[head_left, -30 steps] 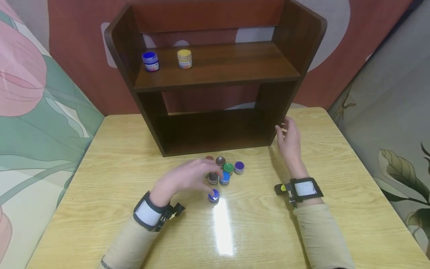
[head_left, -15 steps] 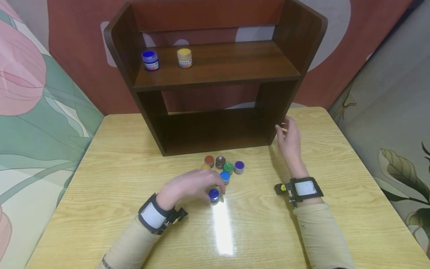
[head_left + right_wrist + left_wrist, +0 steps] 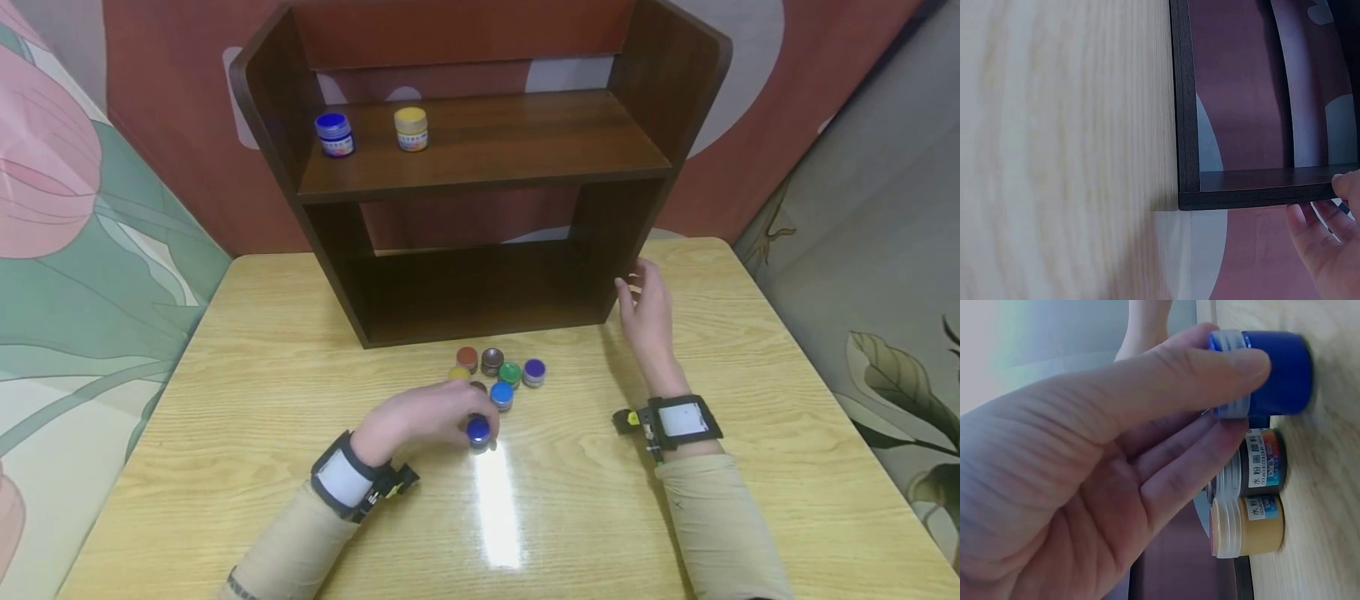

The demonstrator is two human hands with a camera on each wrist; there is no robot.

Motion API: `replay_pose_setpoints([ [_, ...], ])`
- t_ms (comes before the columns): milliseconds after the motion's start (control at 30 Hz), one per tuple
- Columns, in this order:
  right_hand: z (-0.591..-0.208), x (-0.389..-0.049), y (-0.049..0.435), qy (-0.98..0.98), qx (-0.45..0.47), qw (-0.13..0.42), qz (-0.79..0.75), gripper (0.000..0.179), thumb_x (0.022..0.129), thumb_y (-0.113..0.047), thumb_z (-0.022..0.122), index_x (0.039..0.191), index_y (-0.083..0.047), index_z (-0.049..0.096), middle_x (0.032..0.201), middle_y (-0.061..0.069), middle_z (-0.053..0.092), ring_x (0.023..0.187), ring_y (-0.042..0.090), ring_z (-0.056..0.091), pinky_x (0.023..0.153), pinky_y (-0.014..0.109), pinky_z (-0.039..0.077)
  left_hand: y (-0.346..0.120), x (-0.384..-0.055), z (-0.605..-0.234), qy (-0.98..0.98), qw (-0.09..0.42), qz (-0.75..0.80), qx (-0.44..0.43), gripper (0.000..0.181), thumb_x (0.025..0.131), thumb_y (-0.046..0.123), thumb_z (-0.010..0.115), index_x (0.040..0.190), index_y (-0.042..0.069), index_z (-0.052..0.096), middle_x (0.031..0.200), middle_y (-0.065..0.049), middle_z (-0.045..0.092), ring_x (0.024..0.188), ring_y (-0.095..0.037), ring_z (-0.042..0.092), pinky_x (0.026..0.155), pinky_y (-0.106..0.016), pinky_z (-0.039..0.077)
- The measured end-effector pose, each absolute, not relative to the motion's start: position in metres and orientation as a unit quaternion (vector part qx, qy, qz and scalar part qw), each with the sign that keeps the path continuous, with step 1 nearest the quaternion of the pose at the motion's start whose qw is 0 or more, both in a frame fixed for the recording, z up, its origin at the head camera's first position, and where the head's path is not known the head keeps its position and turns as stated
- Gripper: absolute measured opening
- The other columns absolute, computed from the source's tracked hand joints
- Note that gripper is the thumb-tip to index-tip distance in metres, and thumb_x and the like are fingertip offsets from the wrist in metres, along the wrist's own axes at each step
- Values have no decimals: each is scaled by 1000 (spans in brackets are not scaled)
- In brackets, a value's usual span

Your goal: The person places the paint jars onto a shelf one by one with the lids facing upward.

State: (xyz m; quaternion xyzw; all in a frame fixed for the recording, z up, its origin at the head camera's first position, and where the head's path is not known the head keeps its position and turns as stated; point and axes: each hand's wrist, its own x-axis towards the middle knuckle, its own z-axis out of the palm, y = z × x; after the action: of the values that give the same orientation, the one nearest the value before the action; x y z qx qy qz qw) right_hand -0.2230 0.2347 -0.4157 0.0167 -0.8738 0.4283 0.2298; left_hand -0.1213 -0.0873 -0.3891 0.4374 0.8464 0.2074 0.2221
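My left hand (image 3: 429, 417) pinches a dark blue gouache paint jar (image 3: 477, 432) between thumb and fingers, at the near side of a cluster of jars. In the left wrist view the thumb lies across the clear lid of this blue jar (image 3: 1288, 375), and its base is right at the tabletop. My right hand (image 3: 648, 321) holds the right side panel of a dark brown wooden shelf (image 3: 525, 137). In the right wrist view its thumb (image 3: 1342, 185) is on the panel's inner side, with the fingers along the outside.
Beyond the left hand stand a light blue jar (image 3: 502, 396), green jar (image 3: 509, 374), purple jar (image 3: 534, 372), red-brown jar (image 3: 467, 359) and several others. A blue jar (image 3: 335, 136) and a yellow jar (image 3: 412, 130) are on the upper board, toward its left.
My left hand has come down over the dark blue jar, and its fingers have closed round it. The right hand stays on the shelf's side panel.
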Motion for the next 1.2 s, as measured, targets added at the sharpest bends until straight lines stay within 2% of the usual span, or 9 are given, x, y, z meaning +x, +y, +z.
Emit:
replay_pose_setpoints([
  [233,-415,-222,234,-874,19,233,426,38,104,-14,51,136,4,47,131,27,57,118,43,60,98,56,53,-91,-122,-384,851,213,216,428,27,87,9,75,113,16,74,111,6,74,98,-7,64,89,-21,55],
  [433,-416,-223,234,-875,19,233,425,37,103,-13,52,136,5,47,131,28,57,118,43,60,98,56,53,-100,-128,-378,863,183,241,405,33,92,18,73,124,14,71,122,3,72,105,-10,66,92,-29,58],
  [633,-417,-223,235,-874,19,234,426,37,104,-13,52,136,4,47,131,27,57,118,43,60,98,56,53,-113,-138,-374,872,128,262,394,34,92,21,74,124,11,71,115,-1,74,94,-10,67,82,-29,60],
  [800,-416,-222,235,-874,18,231,426,38,104,-14,51,136,4,46,131,27,57,119,43,60,98,57,53,-122,-144,-373,878,97,278,377,37,91,22,74,125,8,69,120,-6,73,99,-15,70,82,-25,60],
  [1033,-416,-222,234,-874,19,234,425,37,104,-13,51,135,5,47,131,28,57,118,44,60,98,57,53,-131,-148,-373,907,50,271,318,36,89,28,76,122,13,71,113,-5,72,98,-17,68,81,-28,60],
  [1200,-416,-222,234,-873,20,235,426,37,103,-13,52,135,5,47,130,27,58,118,44,60,98,57,53,-138,-152,-376,929,27,247,275,36,84,30,81,114,13,73,108,-5,71,89,-17,66,76,-29,59],
])
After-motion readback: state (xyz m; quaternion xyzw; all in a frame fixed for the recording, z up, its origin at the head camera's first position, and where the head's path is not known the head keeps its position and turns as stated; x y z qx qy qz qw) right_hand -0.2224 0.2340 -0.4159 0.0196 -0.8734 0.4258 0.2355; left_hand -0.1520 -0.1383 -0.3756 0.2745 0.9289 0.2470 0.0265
